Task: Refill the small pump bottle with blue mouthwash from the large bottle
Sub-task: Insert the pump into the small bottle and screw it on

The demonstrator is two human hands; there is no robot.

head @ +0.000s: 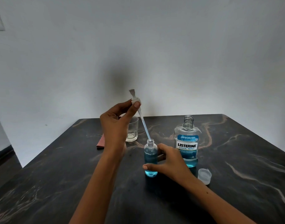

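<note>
My right hand is closed around the small pump bottle, upright on the worktop just left of the large bottle. My left hand pinches the pump head up and to the small bottle's left — its dip tube slants down-right, tip at the neck. Next, I judge, comes swinging it upright — then down.

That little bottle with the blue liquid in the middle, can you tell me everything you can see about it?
The small bottle is clear plastic, round, with a narrow open neck and no cap. It stands upright on the dark marbled table, mostly full of blue liquid. The right hand steadies it at the side. The left hand holds the white pump head tilted above it, with the tip of the dip tube at the neck.
</note>
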